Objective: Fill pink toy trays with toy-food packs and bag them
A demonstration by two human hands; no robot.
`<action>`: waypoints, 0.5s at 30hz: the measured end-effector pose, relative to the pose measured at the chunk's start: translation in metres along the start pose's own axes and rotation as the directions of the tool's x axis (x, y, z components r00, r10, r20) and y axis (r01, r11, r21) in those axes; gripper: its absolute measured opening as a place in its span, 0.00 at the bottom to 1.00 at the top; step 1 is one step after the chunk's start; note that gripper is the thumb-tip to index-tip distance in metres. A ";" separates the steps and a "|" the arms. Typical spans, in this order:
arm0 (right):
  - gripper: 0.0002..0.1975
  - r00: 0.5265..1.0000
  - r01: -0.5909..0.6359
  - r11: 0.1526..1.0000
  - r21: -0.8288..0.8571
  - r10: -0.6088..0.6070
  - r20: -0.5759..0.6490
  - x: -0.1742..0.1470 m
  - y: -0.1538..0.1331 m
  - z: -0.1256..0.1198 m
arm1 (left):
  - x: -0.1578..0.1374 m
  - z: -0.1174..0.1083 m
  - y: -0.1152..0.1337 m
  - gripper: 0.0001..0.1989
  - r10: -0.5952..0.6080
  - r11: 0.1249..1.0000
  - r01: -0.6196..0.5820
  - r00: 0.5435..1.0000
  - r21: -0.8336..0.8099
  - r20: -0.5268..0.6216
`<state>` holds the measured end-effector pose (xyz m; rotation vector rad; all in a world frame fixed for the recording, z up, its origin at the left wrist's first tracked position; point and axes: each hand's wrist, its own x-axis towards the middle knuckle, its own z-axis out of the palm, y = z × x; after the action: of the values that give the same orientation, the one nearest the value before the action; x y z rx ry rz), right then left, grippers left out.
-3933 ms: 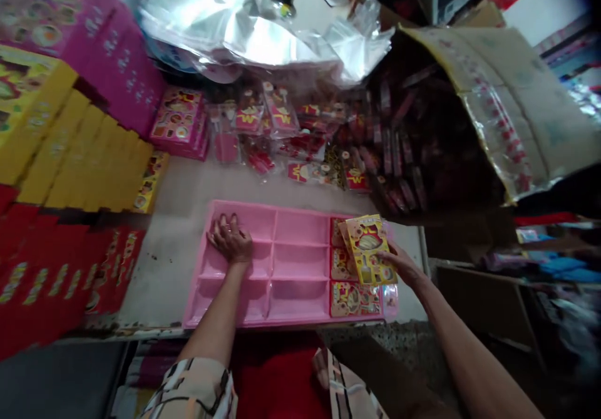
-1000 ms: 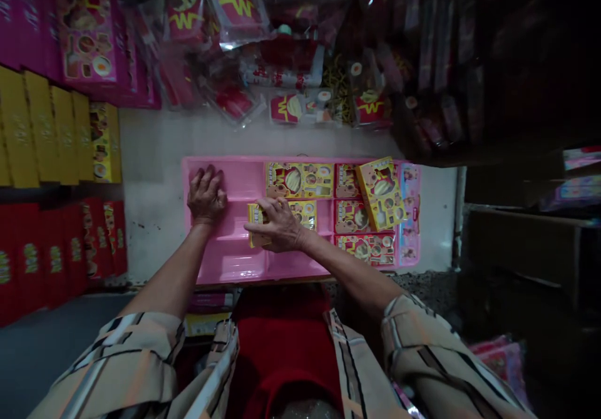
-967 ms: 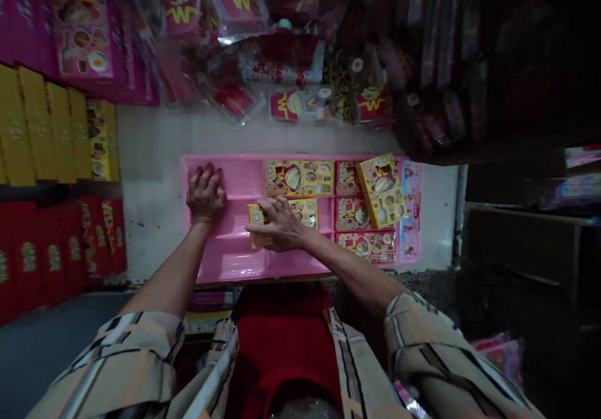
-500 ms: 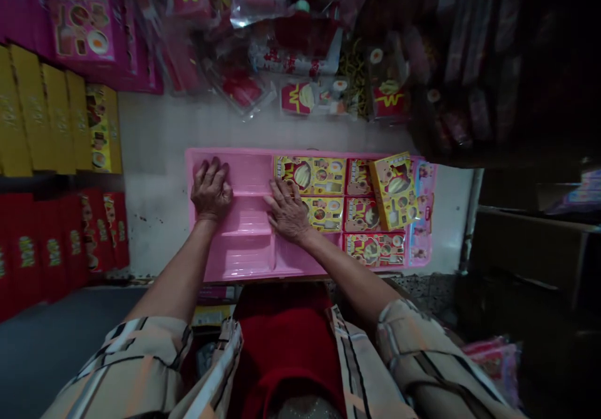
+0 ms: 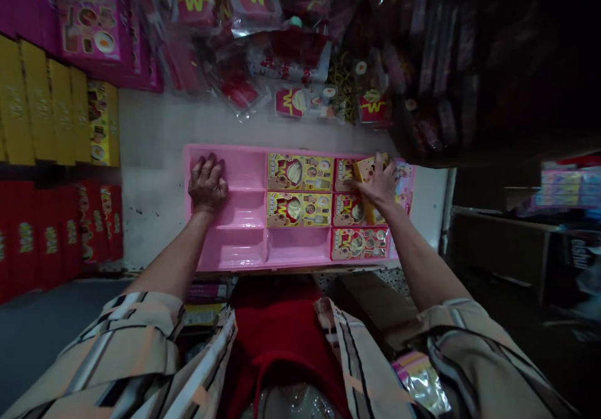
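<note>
A long pink plastic tray (image 5: 241, 206) with compartments lies in front of me. My left hand (image 5: 207, 184) is at its left end, fingers bent down onto the tray in the back-left compartment. Two yellow printed boxes, one in the back row (image 5: 300, 173) and one in the middle row (image 5: 298, 210), lie flat in the central compartments. Red printed boxes (image 5: 359, 243) fill compartments to their right. My right hand (image 5: 378, 184) grips a loose, slanted yellow box (image 5: 364, 167) on top of them, thumb on its left side and fingers over its far end. The hand covers much of that box.
Rows of yellow boxes (image 5: 35, 103), red boxes (image 5: 49, 231) and magenta boxes (image 5: 89, 31) stand at the left. Bagged toy food packs (image 5: 244, 87) are piled behind the tray on the white tabletop (image 5: 150, 124). Brown cartons (image 5: 502, 243) are at the right.
My right hand has moved right from the central yellow boxes to the loose yellow box and taken hold of it. My left hand has stayed at the tray's left end.
</note>
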<state>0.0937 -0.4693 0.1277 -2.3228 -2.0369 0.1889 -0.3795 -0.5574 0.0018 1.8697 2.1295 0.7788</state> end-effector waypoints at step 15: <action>0.31 0.276 0.854 0.255 0.454 -0.961 0.020 -0.214 -0.138 0.100 | 0.000 -0.005 0.007 0.28 -0.027 0.999 0.028 0.998 -0.031 0.049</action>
<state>-0.0819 -0.6670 0.0575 -0.5555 -2.7974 0.7843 -0.3760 -0.5583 0.0090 1.8210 2.0970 0.7486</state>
